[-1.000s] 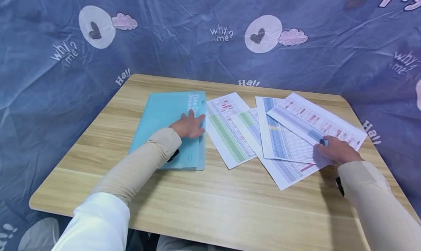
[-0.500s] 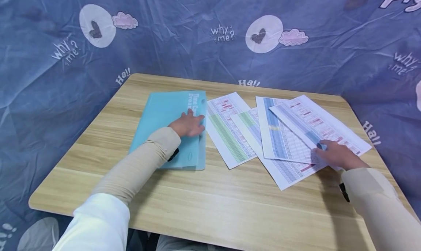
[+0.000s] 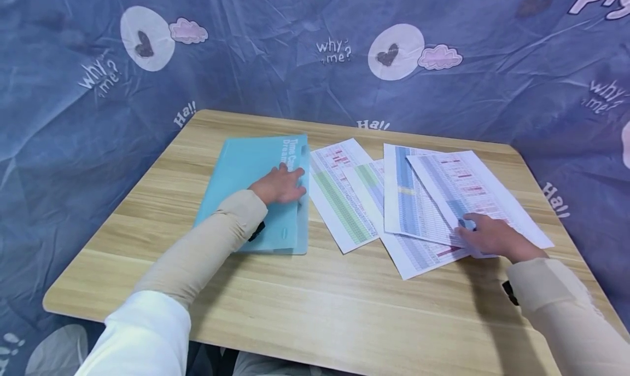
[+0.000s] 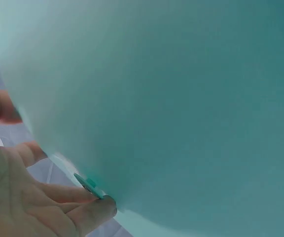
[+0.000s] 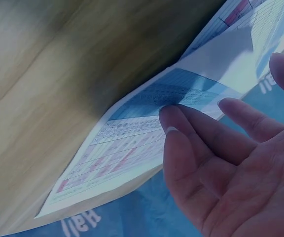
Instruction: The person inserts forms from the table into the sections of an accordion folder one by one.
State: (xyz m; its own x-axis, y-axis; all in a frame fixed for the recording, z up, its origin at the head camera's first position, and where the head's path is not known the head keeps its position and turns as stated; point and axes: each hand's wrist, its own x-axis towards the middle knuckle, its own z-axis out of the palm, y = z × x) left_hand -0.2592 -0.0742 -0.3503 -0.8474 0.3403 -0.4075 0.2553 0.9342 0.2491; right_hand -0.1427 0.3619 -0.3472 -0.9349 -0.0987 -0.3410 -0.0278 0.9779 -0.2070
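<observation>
A light-blue plastic folder (image 3: 246, 160) lies at the left of the table. My left hand (image 3: 278, 185) reaches over its right edge; in the left wrist view thumb and finger pinch at a small teal clasp (image 4: 87, 184) on that edge. The folder's surface fills most of that view. To the right, my right hand (image 3: 494, 236) pinches the near edge of the top printed sheet (image 3: 479, 187), thumb and forefinger meeting at it in the right wrist view. Under it lies a blue-banded sheet (image 3: 413, 206), overlapping another printed sheet (image 3: 413, 255). A green-banded sheet (image 3: 344, 201) lies nearest the folder.
The wooden table (image 3: 315, 305) has rounded corners, with its front edge close to the person. A blue printed cloth (image 3: 295, 53) hangs behind the table and along both sides.
The top sheet has turned clockwise under my right hand, its upper part swinging towards the right. The sheets below it have shifted slightly left. My left hand stays at the folder.
</observation>
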